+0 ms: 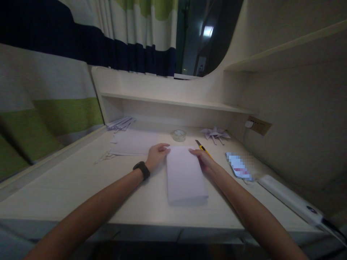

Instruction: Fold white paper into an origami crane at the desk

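Head view: folded white paper [185, 175] lies at frame centre on the bench [81, 187], its near edge short of the bench's front edge. Left hand [156, 155] and right hand [204, 159] press its far corners, fingers flat, slightly apart. Yellow cutter [202, 148] lies just behind; bare bench lower left.

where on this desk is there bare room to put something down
Bare desk lies left of the left hand, up to the curtain-side edge, and along the front edge below the folded paper. Crowded: right of the right hand, with utility knife and power strip.
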Motion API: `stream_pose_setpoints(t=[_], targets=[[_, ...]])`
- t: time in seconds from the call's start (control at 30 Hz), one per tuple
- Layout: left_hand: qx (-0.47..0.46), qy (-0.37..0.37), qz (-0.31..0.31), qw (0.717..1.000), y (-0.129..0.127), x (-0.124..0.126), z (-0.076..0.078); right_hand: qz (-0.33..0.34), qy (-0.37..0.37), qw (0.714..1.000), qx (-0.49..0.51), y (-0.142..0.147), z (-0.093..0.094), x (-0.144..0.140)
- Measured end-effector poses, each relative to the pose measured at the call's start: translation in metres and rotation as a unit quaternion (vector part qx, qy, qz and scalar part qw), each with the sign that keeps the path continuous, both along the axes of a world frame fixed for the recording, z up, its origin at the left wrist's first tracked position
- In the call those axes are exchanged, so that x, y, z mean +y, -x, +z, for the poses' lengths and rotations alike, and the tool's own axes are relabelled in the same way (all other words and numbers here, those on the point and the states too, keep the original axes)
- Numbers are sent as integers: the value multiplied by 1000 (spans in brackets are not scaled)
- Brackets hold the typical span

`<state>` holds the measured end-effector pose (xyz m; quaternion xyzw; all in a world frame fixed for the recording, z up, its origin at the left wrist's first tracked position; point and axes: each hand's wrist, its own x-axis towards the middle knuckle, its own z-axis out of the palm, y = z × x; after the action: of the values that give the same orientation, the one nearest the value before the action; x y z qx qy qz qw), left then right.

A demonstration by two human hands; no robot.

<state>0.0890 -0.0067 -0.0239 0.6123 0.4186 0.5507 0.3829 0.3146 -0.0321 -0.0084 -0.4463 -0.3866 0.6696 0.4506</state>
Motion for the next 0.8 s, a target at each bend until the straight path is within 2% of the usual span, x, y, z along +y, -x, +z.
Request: stream_pose_setpoints(t=[0.13,0.33,0.53,0.63,0.8], targets=[[-43,14,-23,999,1,-12,6,-24,-52,998,-12,1,-2,-1],[-48,3,-13,999,1,-17,11,-53,-85,995,6,3,0,-2],[-33,-19,2,999,2,-23,23,-50,-104,993,15,7,17,-10],[-37,-47,5,998,6,-21,44,-50,-151,987,-8,8,37,-13],[-35,-170,7,985,13,-14,102,-72,-282,956,-36,9,88,-12]])
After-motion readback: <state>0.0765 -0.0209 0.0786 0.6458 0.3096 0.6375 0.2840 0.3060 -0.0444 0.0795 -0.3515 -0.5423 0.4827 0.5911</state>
